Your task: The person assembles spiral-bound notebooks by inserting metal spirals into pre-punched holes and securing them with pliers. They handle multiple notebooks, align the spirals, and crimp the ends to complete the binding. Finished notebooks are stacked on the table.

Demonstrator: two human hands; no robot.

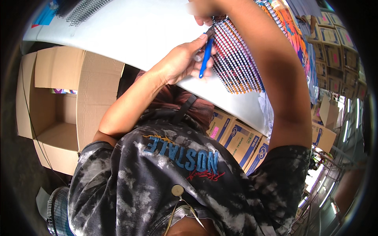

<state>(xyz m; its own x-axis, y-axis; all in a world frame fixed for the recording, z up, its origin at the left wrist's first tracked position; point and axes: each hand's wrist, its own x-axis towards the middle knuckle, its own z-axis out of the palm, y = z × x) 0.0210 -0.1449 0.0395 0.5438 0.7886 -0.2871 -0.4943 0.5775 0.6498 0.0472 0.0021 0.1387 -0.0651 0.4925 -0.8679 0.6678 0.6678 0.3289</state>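
Note:
My left hand (182, 59) is closed around a pair of blue-handled pliers (206, 59). The metal jaws point away from me and meet the near corner of a stack of spiral-bound notebooks (238, 59), whose wire coils lie in close rows. Past the jaws, at the picture's upper edge, my right hand (206, 11) reaches over from the right with its fingers curled at the coil ends. It is partly blurred and cut off, so what its fingers grip is hidden. My right forearm covers part of the notebooks.
The white table (130, 39) carries loose black wire coils (88, 11) at its far left. An open cardboard box (59, 114) stands left of me. Closed cartons (236, 137) are below the table's right side, with more stacked cartons (330, 43) farther right. A fan (59, 210) sits at lower left.

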